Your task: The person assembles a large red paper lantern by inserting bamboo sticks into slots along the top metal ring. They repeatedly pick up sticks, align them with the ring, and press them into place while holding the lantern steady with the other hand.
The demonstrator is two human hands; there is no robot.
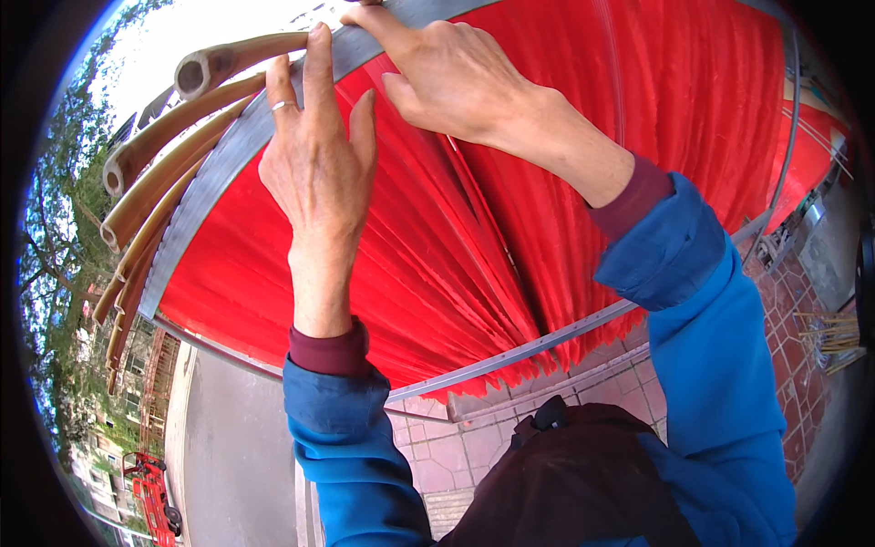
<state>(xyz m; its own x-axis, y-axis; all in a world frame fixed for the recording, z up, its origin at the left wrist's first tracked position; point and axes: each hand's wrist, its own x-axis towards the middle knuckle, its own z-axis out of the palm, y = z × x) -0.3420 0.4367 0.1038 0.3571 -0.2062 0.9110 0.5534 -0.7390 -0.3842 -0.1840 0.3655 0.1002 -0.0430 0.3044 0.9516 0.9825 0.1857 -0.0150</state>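
My left hand (314,169), a ring on one finger, reaches up with its fingers stretched out and the thumb apart. Its fingertips rest at a grey metal rail (205,173), where the uppermost bamboo pole (260,53) meets it. My right hand (469,87) lies farther right along the same rail, index finger extended and thumb held away. Some of its fingertips run past the top edge of the view. Below both hands hangs bright red sheeting (383,301) in many long folds, with a dark gap between two bunches. Neither hand visibly holds anything.
Several bamboo poles (164,196) jut out left past the rail. A lower metal bar (538,345) crosses near the sheeting's ragged bottom edge. Pink paving (478,447) and a grey road (228,438) lie below. A red vehicle (153,500) stands lower left; thin sticks (834,342) lie at right.
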